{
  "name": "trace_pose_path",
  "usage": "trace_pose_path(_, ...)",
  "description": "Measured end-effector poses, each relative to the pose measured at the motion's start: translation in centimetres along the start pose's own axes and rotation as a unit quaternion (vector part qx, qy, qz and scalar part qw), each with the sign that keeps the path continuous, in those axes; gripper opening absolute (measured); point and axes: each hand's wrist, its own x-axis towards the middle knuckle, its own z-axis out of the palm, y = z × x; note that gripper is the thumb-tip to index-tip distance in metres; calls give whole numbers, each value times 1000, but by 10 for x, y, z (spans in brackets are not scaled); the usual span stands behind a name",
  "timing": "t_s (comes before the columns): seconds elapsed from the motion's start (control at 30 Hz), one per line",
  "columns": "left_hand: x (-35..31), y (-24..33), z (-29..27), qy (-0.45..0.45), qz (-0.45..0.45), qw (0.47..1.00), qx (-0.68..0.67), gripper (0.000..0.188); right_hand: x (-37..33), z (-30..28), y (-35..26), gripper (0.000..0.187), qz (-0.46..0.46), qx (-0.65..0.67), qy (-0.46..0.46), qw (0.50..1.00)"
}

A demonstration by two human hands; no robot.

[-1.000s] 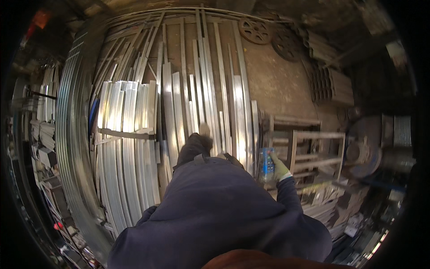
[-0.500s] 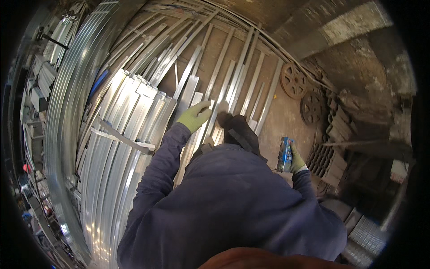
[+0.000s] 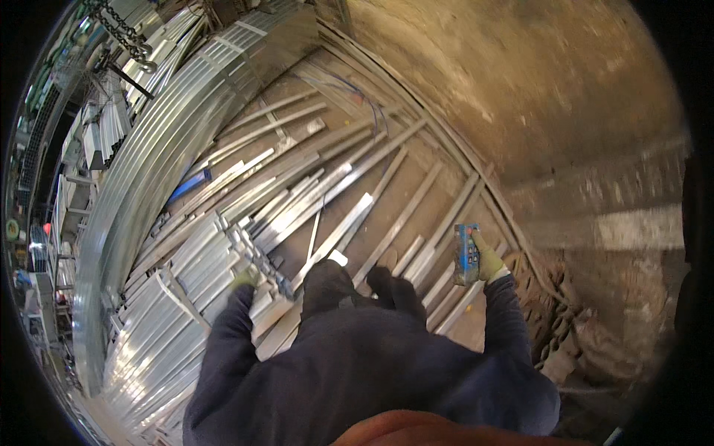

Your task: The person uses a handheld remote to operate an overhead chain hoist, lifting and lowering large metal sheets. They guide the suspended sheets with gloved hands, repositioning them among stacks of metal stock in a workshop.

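Note:
My right hand [image 3: 489, 262], in a yellow-green glove, is closed round a blue handheld remote control [image 3: 467, 255] with buttons on its face. It holds the remote upright over the loose bars. My left hand [image 3: 244, 279], gloved alike, is beside the ends of a bundle of shiny metal tubes [image 3: 190, 264]. Its fingers are smeared by motion, so whether it touches the tubes is unclear. A pale strap [image 3: 181, 299] runs across the bundle.
Loose metal bars [image 3: 405, 204] lie over the floor ahead. A long stack of silver profiles [image 3: 141, 175] curves along the left. A chain with a hook [image 3: 147, 65] hangs at the upper left. A stained wall [image 3: 520, 97] rises on the right.
The view has swung, and I have turned among the bars. My left hand has gone from above the loose bars to the bundle's ends. The remote is held higher in view.

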Motion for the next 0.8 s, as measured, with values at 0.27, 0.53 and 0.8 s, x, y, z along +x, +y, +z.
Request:
trace_pose_path(0.27,26,43,89,-322,-142,935,42,76,161,159,-220,50,-145,-253,-91,952)
trace_pose_path(0.53,461,63,-259,162,-151,969,-113,86,225,269,-292,57,-91,30,-20,995)
trace_pose_path(0.8,641,12,-585,484,-262,801,-238,122,340,364,-375,61,-65,23,-52,996)
